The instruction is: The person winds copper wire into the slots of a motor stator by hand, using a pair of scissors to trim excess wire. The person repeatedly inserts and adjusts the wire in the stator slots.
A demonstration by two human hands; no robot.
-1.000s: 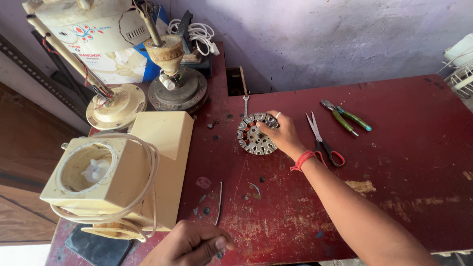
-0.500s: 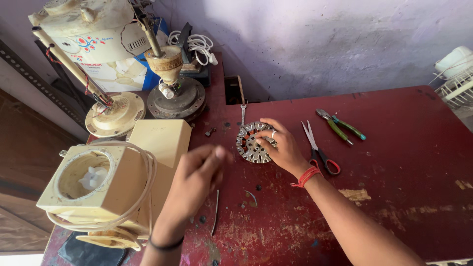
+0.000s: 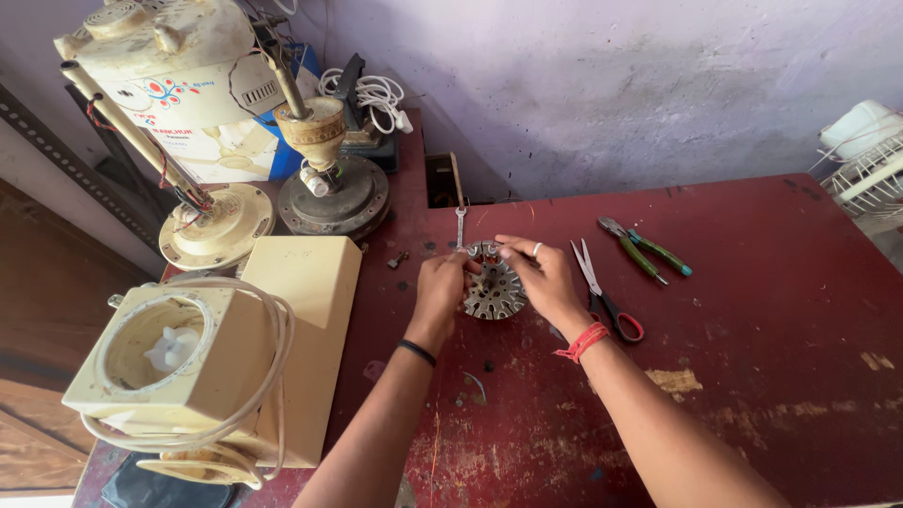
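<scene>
Metal slotted disc [image 3: 491, 293] partly hidden under left hand [image 3: 438, 284], right hand [image 3: 543, 277].

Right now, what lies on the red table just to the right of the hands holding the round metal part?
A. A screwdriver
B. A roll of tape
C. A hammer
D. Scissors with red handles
D: the scissors lie beside the right hand, with green-handled pliers further right.

A worn red table [image 3: 752, 395] stands against a rough, pale purple plastered wall [image 3: 602, 85].
</scene>
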